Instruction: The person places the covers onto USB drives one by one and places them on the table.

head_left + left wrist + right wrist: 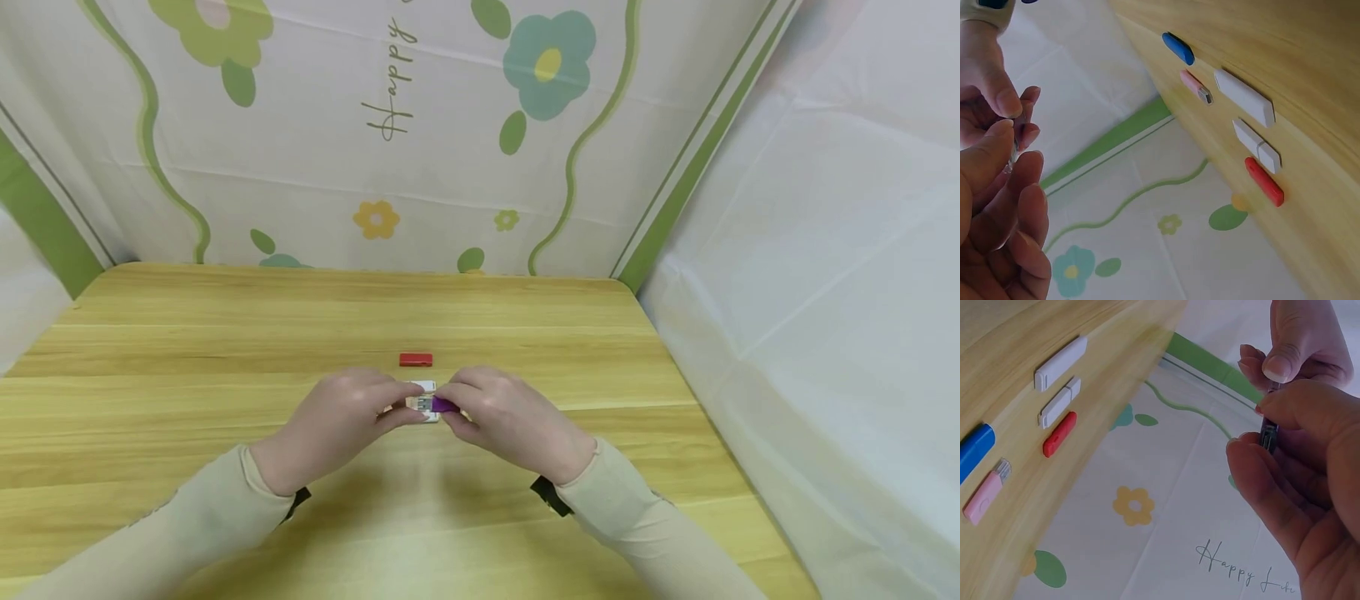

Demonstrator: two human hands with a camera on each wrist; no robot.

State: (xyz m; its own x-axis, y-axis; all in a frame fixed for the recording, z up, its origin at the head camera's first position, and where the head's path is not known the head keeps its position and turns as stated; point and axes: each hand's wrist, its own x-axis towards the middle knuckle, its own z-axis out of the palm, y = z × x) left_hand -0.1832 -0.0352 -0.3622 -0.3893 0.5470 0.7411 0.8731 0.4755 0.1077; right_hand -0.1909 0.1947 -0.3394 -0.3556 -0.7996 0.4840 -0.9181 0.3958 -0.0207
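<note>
Between both hands is a USB stick (444, 405) with a purple body and a clear, see-through end around its metal plug. My right hand (506, 421) pinches the purple body between thumb and fingers. From the other side, my left hand (345, 425) holds the clear end with thumb and forefinger; whether this end is a separate cap I cannot tell. In the right wrist view, fingers hide most of the stick. It is held above the table, over the white sticks, and just beyond lies a red stick (416, 360).
Several sticks lie on the wooden table (225, 333): a larger white one (1244, 97), a smaller white one (1257, 145), a blue one (1178, 48) and a pink USB stick (985, 497) with its plug bare. A flowered cloth (300, 150) hangs behind the table.
</note>
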